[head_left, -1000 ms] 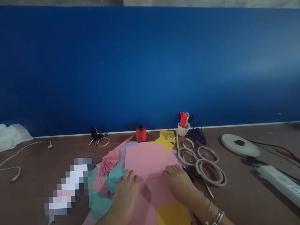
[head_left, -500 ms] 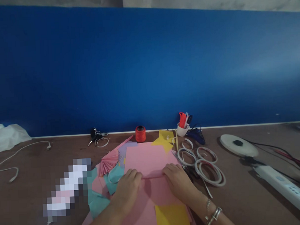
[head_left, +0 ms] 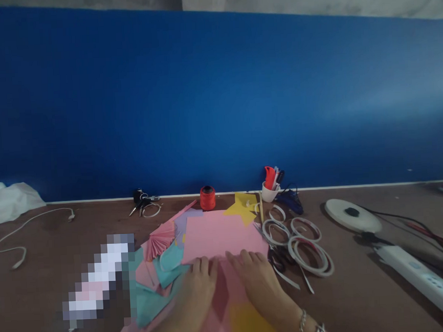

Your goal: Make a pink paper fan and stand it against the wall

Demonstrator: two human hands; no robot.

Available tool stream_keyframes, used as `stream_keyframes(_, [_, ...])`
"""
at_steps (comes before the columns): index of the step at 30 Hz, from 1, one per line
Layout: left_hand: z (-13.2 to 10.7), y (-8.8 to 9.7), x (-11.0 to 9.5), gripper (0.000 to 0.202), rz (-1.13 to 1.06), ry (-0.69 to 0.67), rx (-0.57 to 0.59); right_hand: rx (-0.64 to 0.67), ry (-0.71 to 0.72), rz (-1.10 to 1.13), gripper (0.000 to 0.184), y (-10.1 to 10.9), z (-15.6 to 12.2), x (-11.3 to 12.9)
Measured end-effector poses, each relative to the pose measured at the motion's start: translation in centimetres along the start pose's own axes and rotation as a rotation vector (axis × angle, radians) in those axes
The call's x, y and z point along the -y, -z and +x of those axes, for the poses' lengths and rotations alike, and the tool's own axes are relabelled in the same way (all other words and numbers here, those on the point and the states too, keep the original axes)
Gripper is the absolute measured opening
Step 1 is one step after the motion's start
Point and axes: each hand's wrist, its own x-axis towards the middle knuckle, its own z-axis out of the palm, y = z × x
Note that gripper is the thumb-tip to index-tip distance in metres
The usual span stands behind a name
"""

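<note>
Pens point(head_left: 281, 176) in white cup point(head_left: 269, 193), pink paper point(head_left: 224, 234)

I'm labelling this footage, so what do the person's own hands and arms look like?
The left hand and right hand are ungloved, and no sleeves show on the forearms. The right wrist wears a thin silvery chain and a thicker silvery bracelet; none shows on the left.

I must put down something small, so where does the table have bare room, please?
The table looks bare on the right, between white rings and power strip, and on the left, between white cable and keys. The middle is crowded: left hand and right hand are at the near edge of the pink sheet, with teal paper beside it.
</note>
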Motion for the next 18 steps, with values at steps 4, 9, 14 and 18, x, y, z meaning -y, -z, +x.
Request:
stream_keyframes(4, [-0.5,-0.7,-1.3,0.044,0.103,0.047,-0.053,0.039,-0.008,-0.039,0.048,0.2,-0.5,1.4])
stream_keyframes(9, [-0.7,0.2,-0.6,0.053,0.099,0.093,-0.021,0.100,-0.078,0.028,0.046,1.1,-0.5,0.6])
stream_keyframes(14, [-0.6,1.9,0.8,0.037,0.022,0.236,0.110,0.163,-0.189,0.044,0.032,2.0,-0.5,-1.6])
stream_keyframes(18, [0.0,2.9,2.5,0.034,-0.162,0.274,0.208,0.052,-0.104,0.073,0.020,2.1,0.1,-3.1])
